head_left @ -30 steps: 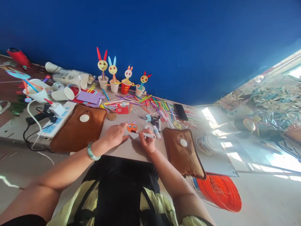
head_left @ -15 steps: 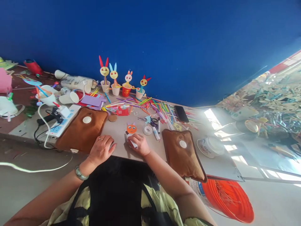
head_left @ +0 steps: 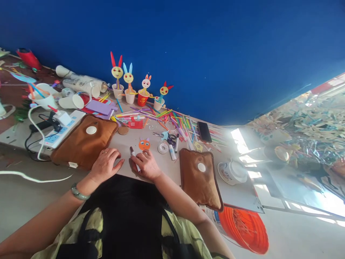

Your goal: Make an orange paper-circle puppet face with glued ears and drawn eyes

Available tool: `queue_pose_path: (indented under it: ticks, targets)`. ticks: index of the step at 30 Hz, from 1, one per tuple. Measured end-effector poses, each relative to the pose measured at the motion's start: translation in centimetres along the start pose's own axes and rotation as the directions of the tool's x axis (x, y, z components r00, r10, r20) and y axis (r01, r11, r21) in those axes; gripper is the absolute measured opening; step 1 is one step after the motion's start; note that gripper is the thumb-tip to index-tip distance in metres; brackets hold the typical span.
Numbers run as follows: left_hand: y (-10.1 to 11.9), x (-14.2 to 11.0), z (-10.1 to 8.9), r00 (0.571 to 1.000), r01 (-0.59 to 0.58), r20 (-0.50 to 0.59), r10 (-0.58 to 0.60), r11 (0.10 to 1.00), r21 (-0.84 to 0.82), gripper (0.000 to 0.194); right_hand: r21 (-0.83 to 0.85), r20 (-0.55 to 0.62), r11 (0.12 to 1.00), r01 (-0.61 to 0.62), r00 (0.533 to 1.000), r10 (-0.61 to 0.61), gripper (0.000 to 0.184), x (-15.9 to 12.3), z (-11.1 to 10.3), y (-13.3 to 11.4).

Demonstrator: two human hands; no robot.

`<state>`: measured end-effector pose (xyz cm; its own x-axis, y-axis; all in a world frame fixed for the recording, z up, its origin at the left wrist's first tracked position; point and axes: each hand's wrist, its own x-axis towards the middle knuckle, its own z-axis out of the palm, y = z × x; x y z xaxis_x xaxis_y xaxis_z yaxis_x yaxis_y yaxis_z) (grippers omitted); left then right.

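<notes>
My right hand (head_left: pixel 147 164) lies on the table with its fingers closed on a white marker (head_left: pixel 133 154) with a dark end, tilted to the left. Just beyond the fingertips is a small orange paper face (head_left: pixel 144 145) with drawn eyes and purple ears. Its lower edge is close to the hand. My left hand (head_left: pixel 104 163) rests palm down at the near edge of a brown hot-water bag (head_left: pixel 83 140). Its thumb is spread from the fingers, and no object shows in it.
Paper-cup figures with rabbit-like faces (head_left: pixel 129 78) stand along the blue wall. Colourful sticks (head_left: pixel 185 126), scissors (head_left: pixel 169 137), tape (head_left: pixel 162 148), a glue bottle (head_left: pixel 172 152) and a phone (head_left: pixel 204 131) lie around. A power strip (head_left: pixel 67 127) is left; a second brown bag (head_left: pixel 201 183) and orange bucket (head_left: pixel 245 228) are right.
My right hand has drawn the marker away from the orange face, down and to its left. My left hand stays by the brown bag. The whole view has shifted slightly.
</notes>
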<state>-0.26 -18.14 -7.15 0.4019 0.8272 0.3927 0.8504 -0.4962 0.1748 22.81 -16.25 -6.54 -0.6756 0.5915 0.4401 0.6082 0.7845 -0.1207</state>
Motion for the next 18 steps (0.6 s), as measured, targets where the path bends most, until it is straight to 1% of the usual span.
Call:
queue_pose_path:
  ticks: [3, 9, 14, 18]
  targets:
    - [0.0, -0.05, 0.12, 1.0, 0.009, 0.001, -0.009, 1.0, 0.001, 0.017, 0.004, 0.01, 1.0, -0.028, 1.0, 0.028, 0.023, 0.12, -0.25, -0.31]
    - [0.15, -0.02, 0.19, 0.999, 0.04, 0.015, -0.039, 0.999, -0.026, 0.013, 0.014, 0.029, 1.0, -0.003, 1.0, 0.002, 0.026, -0.19, 0.07, -0.28]
    - [0.2, -0.04, 0.1, 0.998, 0.06, 0.038, -0.059, 0.998, -0.034, 0.012, 0.01, 0.03, 0.999, -0.039, 0.999, 0.038, 0.028, -0.48, 0.45, -0.17]
    - [0.09, -0.1, 0.17, 0.998, 0.055, 0.042, -0.052, 0.997, -0.051, 0.012, 0.031, 0.032, 0.998, -0.057, 0.998, 0.056, 0.027, -0.5, 0.65, 0.0]
